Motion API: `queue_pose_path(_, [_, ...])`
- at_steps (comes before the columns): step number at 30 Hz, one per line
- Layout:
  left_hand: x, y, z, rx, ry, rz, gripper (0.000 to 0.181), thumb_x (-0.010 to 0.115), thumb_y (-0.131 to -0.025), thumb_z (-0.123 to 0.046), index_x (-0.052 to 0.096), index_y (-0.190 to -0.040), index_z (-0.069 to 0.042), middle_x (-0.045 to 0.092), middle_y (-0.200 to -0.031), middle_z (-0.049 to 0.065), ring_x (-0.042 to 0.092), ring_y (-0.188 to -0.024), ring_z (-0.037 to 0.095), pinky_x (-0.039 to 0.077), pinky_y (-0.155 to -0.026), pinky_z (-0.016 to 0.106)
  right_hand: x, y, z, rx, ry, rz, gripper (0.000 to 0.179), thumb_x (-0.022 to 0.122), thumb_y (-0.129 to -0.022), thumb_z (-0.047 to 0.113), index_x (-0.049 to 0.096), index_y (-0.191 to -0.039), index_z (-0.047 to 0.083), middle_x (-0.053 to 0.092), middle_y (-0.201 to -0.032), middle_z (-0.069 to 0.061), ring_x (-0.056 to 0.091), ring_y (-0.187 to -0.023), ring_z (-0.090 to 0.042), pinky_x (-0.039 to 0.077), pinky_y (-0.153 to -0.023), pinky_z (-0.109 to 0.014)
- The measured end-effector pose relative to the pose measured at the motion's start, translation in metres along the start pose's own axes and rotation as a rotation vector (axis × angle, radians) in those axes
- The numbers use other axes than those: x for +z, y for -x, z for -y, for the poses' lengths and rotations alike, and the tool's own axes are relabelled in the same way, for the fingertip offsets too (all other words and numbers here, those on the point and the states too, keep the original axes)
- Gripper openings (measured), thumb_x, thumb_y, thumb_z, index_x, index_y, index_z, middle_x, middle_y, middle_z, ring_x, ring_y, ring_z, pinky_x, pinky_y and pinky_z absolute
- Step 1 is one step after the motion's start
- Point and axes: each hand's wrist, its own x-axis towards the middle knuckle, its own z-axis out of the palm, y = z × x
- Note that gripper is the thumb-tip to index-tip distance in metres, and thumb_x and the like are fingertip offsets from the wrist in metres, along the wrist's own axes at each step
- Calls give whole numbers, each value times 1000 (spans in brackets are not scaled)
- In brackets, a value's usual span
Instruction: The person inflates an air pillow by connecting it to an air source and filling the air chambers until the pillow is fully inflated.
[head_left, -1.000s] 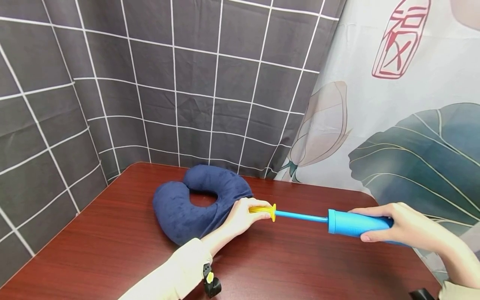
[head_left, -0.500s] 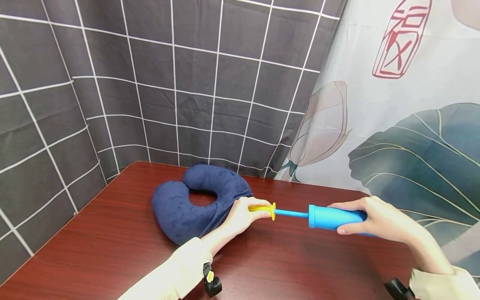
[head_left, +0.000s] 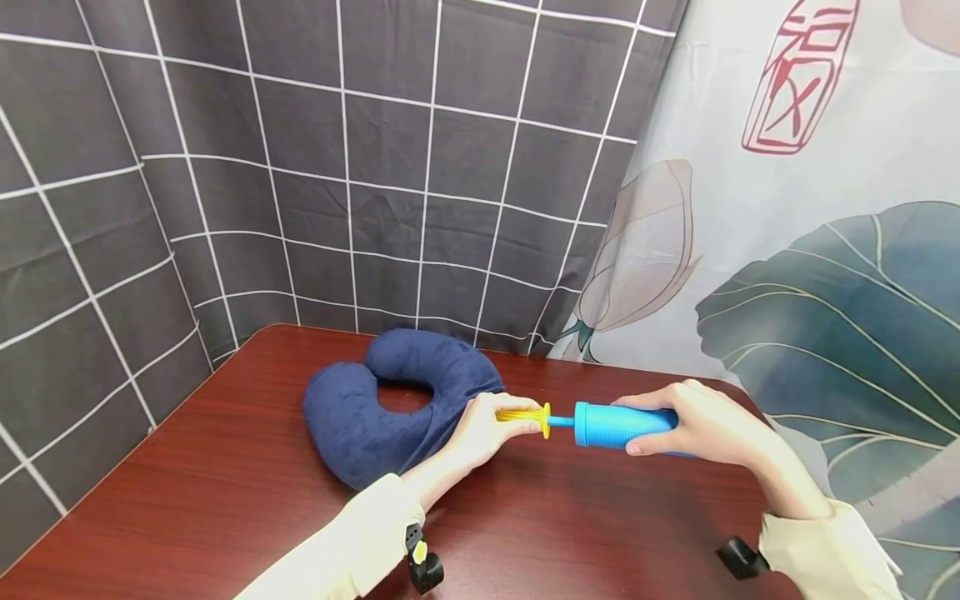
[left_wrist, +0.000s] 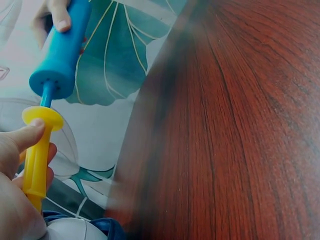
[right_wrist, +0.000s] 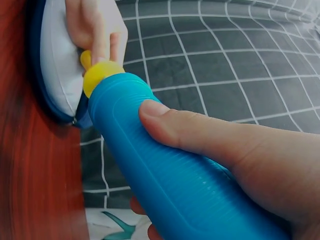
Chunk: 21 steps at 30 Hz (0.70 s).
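My left hand (head_left: 477, 431) grips the yellow handle (left_wrist: 37, 165) of a blue hand pump, the thumb lying against its round flange. A short length of thin blue rod (head_left: 561, 422) shows between the handle and the pump's body. Around the blue barrel of the hand pump (head_left: 618, 425), my right hand (head_left: 705, 421) curls its fingers, thumb along the near side. The pump is held roughly level above the table. Behind and left of my left hand lies a navy U-shaped neck pillow (head_left: 405, 404); its pale underside (right_wrist: 57, 60) appears in the right wrist view.
The reddish-brown wooden table (head_left: 247, 500) spreads under both hands. A dark grey curtain with white grid lines (head_left: 390, 167) hangs behind it, and a pale cloth with leaf and flower prints (head_left: 825, 275) hangs at the right.
My right hand has moved left with the pump's barrel, and the visible rod has become much shorter. My left hand and the handle stay in place; the neck pillow has not moved.
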Motion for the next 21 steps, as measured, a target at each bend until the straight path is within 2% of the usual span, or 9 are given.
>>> queue_pose_path(4, [0,0,0,2,9,2,30,80,-82,-24,76,-109,-12,77,-103,4,70,-95,18,52,-83,20,3,-9,6,-4,-1,12,63,73,-73,68,69,-123,30,70,-97,14,54,-76,-1,43,-61,-22])
queue_pose_path(11, [1,-2,1,16,-29,6,29,80,-82,-26,76,-109,-16,77,-105,1,69,-98,15,52,-87,22,11,-21,14,-12,6,33,64,72,-74,69,69,-124,29,70,-96,13,55,-78,-3,43,-63,-22])
queue_pose_path(21, [-1,-2,0,23,-28,29,30,79,-84,-25,75,-111,-13,76,-108,3,69,-101,18,52,-89,26,14,-23,18,6,15,35,60,73,-74,68,69,-122,33,68,-91,17,52,-74,-2,40,-62,-23])
